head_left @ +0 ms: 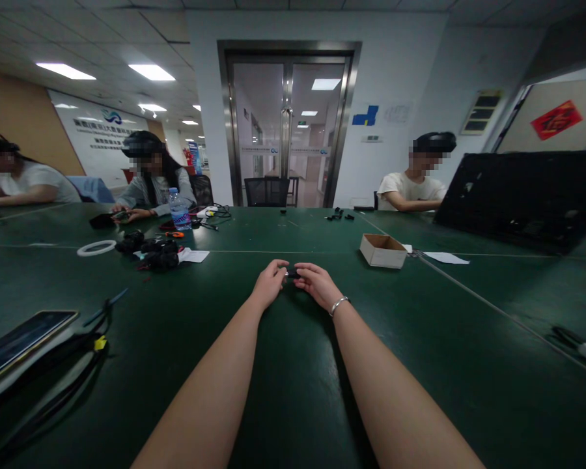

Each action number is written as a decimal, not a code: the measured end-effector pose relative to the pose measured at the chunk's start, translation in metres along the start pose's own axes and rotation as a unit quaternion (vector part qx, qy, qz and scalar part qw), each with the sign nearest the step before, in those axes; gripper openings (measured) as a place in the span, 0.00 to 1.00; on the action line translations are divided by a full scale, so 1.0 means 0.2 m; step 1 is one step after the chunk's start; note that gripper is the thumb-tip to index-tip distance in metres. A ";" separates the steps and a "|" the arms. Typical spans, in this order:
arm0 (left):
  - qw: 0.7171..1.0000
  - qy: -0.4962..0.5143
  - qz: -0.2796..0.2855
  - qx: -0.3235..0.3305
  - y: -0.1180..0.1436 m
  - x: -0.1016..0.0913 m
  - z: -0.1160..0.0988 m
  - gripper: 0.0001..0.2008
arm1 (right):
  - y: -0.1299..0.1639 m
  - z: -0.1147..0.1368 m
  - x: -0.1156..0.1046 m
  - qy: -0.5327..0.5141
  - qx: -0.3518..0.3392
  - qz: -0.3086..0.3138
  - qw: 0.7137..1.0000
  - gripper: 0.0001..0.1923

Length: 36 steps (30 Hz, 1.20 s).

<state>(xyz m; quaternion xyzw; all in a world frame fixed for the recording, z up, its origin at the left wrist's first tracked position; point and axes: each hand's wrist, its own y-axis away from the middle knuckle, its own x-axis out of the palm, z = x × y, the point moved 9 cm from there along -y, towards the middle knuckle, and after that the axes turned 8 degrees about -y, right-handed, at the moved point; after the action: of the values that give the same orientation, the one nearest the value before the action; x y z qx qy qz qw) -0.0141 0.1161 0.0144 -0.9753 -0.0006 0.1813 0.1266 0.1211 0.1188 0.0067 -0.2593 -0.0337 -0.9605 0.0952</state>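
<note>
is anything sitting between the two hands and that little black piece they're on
Nothing visible does. The left hand and right hand meet fingertip to fingertip on the small black part, above bare green table. The cardboard box lies off to the right.

Office: long green table [293,391], glass double doors [287,124], ceiling panels.
</note>
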 end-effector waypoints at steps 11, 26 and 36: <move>0.999 0.031 0.017 -0.002 0.01 0.01 -0.02 0.15 | 0.00 0.01 -0.01 -0.003 -0.003 0.001 1.000 0.06; 1.000 0.020 -0.012 -0.001 0.00 -0.01 0.00 0.16 | 0.00 0.01 0.02 0.016 -0.003 0.027 0.999 0.11; 0.999 -0.024 -0.042 0.012 0.00 -0.05 -0.01 0.20 | -0.02 0.00 0.05 0.209 -0.083 0.067 0.972 0.22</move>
<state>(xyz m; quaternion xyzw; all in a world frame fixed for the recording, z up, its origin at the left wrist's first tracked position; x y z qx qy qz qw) -0.0226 0.1146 0.0196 -0.9681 -0.0424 0.1993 0.1461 0.1116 0.1219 0.0128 -0.0611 0.0843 -0.9843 0.1428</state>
